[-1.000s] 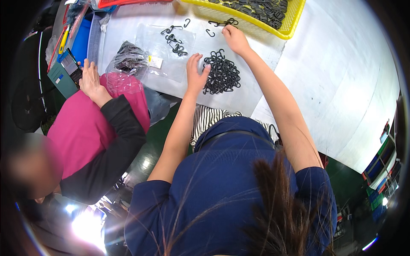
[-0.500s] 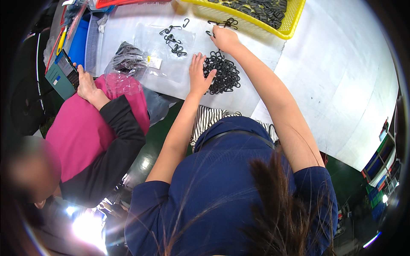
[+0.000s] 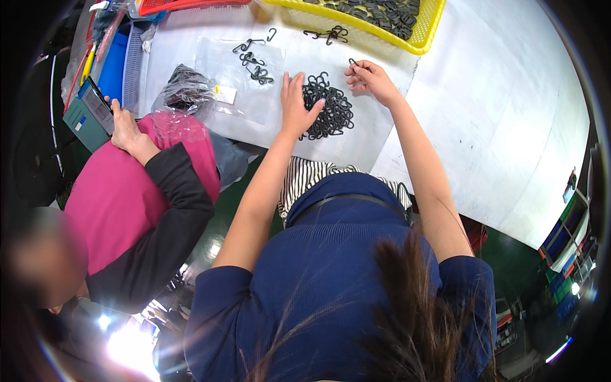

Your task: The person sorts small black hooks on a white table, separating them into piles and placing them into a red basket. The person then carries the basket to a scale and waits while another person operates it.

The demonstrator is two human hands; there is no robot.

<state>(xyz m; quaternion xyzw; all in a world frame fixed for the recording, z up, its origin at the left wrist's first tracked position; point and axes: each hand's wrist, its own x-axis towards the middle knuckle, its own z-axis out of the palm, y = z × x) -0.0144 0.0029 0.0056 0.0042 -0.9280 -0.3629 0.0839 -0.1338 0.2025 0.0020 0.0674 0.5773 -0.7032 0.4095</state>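
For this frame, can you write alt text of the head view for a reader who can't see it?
Seen from above, a person's left hand rests on a pile of small black hooks on a white table, while the right hand pinches one hook just beyond it. A yellow basket of more hooks sits behind, and a co-worker's hand holds a device on the left.

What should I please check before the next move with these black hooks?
1. Left hand flat on the hook pile: ok.
2. Right hand pinching one hook at its fingertips: ok, though the grip itself is too small to judge.
3. Clear bag lying flat beside the pile, a few hooks on it: ok.
4. Yellow basket close behind the right hand: ok.
5. Co-worker's hand well apart from the pile: ok.
6. Count of hooks in the pile: cannot tell.
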